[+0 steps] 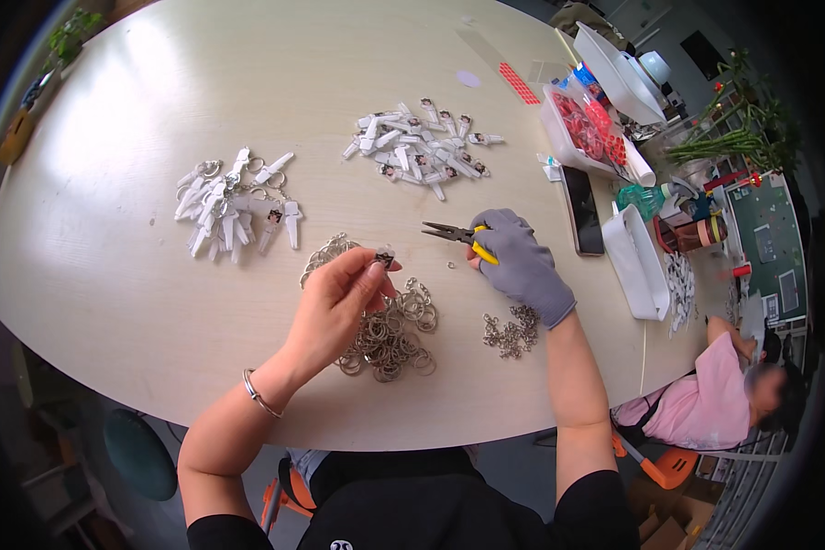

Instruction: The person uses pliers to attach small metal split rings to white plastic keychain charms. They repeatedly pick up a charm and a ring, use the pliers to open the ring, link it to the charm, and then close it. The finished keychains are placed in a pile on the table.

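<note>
My left hand (341, 291), bare and with a bracelet at the wrist, pinches a small clear charm (385, 258) with a dark picture on it. The fingers cover most of the charm. In a grey glove, my right hand (520, 261) grips needle-nose pliers (456, 234) with yellow handles, their tip pointing left and a little apart from the charm. Under and beside my left hand lies a heap of metal key rings (390, 341) with short chains. A small pile of metal links (511, 332) lies just below my gloved hand, and one loose link (451, 265) sits between the hands.
White charms (422, 147) lie heaped at the far middle; another heap of charms with rings (236, 209) is at left. On the right are a phone (582, 211), a long white tray (634, 261) and a box of red pieces (582, 128). A person in pink (697, 399) sits at right.
</note>
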Demonstrator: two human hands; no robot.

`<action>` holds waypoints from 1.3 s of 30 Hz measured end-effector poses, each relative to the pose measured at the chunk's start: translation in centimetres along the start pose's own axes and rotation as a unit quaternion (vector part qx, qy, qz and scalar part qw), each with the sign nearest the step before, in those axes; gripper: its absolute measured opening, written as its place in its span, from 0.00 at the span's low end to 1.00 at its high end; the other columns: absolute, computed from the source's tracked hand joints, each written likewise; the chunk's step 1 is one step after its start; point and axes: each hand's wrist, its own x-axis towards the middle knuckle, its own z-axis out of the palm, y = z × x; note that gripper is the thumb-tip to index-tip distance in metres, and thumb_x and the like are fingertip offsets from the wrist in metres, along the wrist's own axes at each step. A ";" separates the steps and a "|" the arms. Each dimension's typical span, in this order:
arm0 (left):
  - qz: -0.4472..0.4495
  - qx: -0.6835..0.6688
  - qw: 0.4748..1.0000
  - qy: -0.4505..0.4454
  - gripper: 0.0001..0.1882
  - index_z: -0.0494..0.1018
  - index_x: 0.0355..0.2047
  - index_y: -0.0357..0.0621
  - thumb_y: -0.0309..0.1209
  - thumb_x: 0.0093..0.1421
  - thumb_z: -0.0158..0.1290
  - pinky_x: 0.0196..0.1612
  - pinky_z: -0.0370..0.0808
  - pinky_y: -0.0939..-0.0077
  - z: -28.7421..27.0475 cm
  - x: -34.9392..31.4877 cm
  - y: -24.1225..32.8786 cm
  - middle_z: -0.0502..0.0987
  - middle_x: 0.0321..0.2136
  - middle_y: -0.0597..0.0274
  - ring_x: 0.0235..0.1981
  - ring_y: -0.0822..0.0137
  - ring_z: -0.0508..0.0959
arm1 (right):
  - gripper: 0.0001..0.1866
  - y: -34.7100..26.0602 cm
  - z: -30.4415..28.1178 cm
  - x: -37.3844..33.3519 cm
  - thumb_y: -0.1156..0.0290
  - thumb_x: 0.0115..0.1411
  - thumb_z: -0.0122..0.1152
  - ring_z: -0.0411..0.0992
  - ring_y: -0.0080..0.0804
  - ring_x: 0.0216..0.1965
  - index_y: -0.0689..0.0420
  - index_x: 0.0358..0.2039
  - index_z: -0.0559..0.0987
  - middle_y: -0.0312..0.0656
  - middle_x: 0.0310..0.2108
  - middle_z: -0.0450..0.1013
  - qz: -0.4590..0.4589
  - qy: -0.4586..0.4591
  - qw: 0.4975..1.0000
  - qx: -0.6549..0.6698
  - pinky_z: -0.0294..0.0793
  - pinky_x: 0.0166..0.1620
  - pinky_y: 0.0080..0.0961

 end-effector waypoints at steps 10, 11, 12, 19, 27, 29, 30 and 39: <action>0.033 0.092 0.995 -0.017 0.10 0.71 0.45 0.37 0.29 0.70 0.45 0.32 0.70 0.84 0.8 -0.8 0.5 0.75 0.26 0.68 0.27 0.80 0.71 | 0.05 -5.4 -1.9 -0.4 0.74 0.53 0.63 0.70 0.28 0.37 0.61 0.28 0.77 0.38 0.35 0.70 0.131 -0.011 0.917 0.378 0.68 0.43 0.25; 0.039 0.118 0.992 -0.018 0.09 0.71 0.45 0.36 0.28 0.69 0.45 0.32 0.70 0.84 0.9 -0.9 0.6 0.75 0.26 0.67 0.27 0.79 0.71 | 0.04 -6.5 -2.2 -0.3 0.75 0.54 0.63 0.69 0.26 0.35 0.61 0.28 0.77 0.37 0.34 0.70 0.121 -0.013 0.896 0.426 0.68 0.42 0.24; 0.046 0.144 0.988 -0.018 0.09 0.71 0.44 0.36 0.27 0.69 0.45 0.31 0.70 0.83 1.0 -1.1 0.7 0.75 0.26 0.67 0.26 0.78 0.71 | 0.04 -7.3 -2.2 -0.1 0.75 0.54 0.62 0.68 0.24 0.34 0.62 0.28 0.76 0.36 0.34 0.69 0.110 -0.016 0.874 0.474 0.67 0.41 0.23; 0.155 0.264 0.952 -0.017 0.07 0.70 0.42 0.37 0.22 0.64 0.45 0.29 0.70 0.72 1.2 -1.3 1.0 0.72 0.23 0.58 0.23 0.65 0.73 | 0.06 -8.5 -1.6 0.4 0.74 0.55 0.63 0.65 0.16 0.30 0.62 0.28 0.75 0.32 0.30 0.68 0.132 -0.026 0.838 0.529 0.64 0.34 0.17; 0.221 0.312 0.924 -0.015 0.07 0.69 0.40 0.36 0.22 0.62 0.47 0.27 0.69 0.65 1.3 -1.3 1.0 0.72 0.23 0.51 0.23 0.52 0.73 | 0.06 -8.3 -1.5 0.5 0.71 0.55 0.63 0.63 0.14 0.28 0.59 0.29 0.75 0.29 0.25 0.68 0.160 -0.070 0.806 0.565 0.62 0.33 0.15; 0.222 0.325 0.919 -0.013 0.06 0.69 0.39 0.37 0.22 0.61 0.50 0.27 0.69 0.64 1.4 -1.4 1.2 0.72 0.23 0.52 0.23 0.52 0.74 | 0.07 -8.0 -1.4 0.3 0.70 0.55 0.63 0.63 0.14 0.28 0.59 0.29 0.75 0.29 0.25 0.68 0.167 -0.074 0.791 0.585 0.62 0.33 0.15; 0.221 0.334 0.916 -0.010 0.06 0.69 0.38 0.38 0.23 0.60 0.52 0.27 0.70 0.63 1.5 -1.5 1.3 0.72 0.24 0.53 0.24 0.52 0.75 | 0.07 -8.2 -1.3 0.3 0.71 0.55 0.63 0.63 0.14 0.28 0.59 0.30 0.75 0.29 0.25 0.68 0.171 -0.071 0.786 0.590 0.62 0.33 0.14; 0.323 0.395 0.859 -0.048 0.08 0.72 0.30 0.42 0.25 0.52 0.61 0.24 0.71 0.67 0.3 -0.7 2.1 0.73 0.23 0.61 0.24 0.60 0.75 | 0.06 -9.2 -2.7 0.3 0.72 0.56 0.61 0.66 0.18 0.28 0.62 0.29 0.75 0.34 0.29 0.69 0.082 -0.096 0.844 0.521 0.66 0.33 0.19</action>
